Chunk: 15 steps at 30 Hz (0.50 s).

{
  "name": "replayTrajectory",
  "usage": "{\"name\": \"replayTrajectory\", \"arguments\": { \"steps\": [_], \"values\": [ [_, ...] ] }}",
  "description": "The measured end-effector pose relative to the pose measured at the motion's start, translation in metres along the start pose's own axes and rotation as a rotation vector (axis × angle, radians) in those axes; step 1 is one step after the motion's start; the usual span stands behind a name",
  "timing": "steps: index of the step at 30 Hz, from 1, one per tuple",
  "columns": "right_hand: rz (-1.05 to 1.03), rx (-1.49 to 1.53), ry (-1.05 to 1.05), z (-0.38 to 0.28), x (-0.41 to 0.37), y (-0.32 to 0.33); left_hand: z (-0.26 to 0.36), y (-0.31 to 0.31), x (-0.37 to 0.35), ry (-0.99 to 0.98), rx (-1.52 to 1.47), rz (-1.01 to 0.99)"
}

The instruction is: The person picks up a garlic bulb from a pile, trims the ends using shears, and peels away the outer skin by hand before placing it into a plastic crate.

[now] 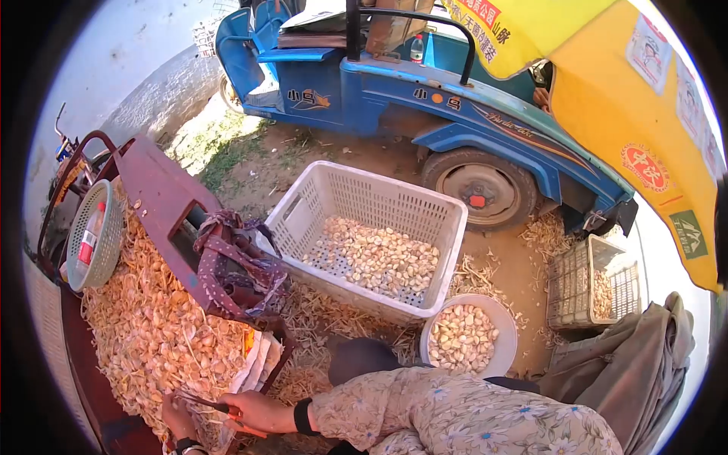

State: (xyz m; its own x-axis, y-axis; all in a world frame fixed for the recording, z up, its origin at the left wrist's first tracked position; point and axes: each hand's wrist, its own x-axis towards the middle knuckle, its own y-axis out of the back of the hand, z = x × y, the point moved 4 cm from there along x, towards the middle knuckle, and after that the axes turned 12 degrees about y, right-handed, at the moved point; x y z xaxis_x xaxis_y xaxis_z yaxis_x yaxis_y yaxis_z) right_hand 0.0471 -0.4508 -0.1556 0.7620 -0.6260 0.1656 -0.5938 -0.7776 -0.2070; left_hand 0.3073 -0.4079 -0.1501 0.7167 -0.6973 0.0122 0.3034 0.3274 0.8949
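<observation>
Garlic [152,326] lies in a wide heap on the dark red table [76,356], left of the white crate [379,199]. That crate is the biggest container here, with a shallow layer of trimmed bulbs over its perforated floor. Right of the white crate and well apart from it sits a smaller mesh crate [576,277] with a little garlic at the bottom. Just in front of the white crate stands a round white bucket [506,345], nearly full of bulbs. Far left of the crate, a round mesh basket [106,243] holds a bottle with a red label [89,235].

Behind the white crate is a blue tricycle [394,98] marked "小鸟" on its side. To the crate's right rear, a yellow canopy [607,98] carries red Chinese characters and a round red emblem, too small to read fully.

In front of the crate and to its left, at the heap's near edge, the right hand [258,412] is closed around the red handles of the shears [216,406]. The left hand [176,418] curls at the blade tips; whether it holds a bulb I cannot tell.
</observation>
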Motion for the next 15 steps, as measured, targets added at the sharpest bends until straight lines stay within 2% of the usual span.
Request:
{"name": "replayTrajectory", "arguments": {
  "steps": [2, 4, 6, 7, 8, 10, 11, 15],
  "values": [
    [-0.042, -0.010, -0.022, -0.009, -0.004, 0.003, -0.007, 0.007, -0.002, 0.160, -0.301, -0.031],
    [-0.112, -0.080, -0.078, -0.029, -0.011, 0.011, -0.005, 0.016, -0.016, 0.182, -0.365, -0.074],
    [-0.014, -0.362, 0.192, -0.018, -0.010, 0.005, 0.022, 0.025, -0.057, 0.165, -0.511, -0.109],
    [0.034, -0.503, 0.324, -0.015, -0.012, 0.004, 0.052, 0.042, -0.085, 0.230, -0.415, -0.229],
    [0.036, -0.509, 0.346, -0.014, -0.014, 0.004, 0.079, 0.058, -0.109, 0.293, -0.316, -0.349],
    [0.040, -0.513, 0.388, -0.016, -0.019, -0.001, 0.117, 0.069, -0.146, 0.135, -0.325, -0.269],
    [-0.006, -0.556, 0.404, -0.020, -0.021, -0.001, 0.125, 0.072, -0.154, 0.056, -0.326, -0.228],
    [-0.013, -0.611, 0.527, -0.018, -0.027, -0.010, 0.104, 0.062, -0.162, 0.152, -0.457, -0.394]
  ]
}}
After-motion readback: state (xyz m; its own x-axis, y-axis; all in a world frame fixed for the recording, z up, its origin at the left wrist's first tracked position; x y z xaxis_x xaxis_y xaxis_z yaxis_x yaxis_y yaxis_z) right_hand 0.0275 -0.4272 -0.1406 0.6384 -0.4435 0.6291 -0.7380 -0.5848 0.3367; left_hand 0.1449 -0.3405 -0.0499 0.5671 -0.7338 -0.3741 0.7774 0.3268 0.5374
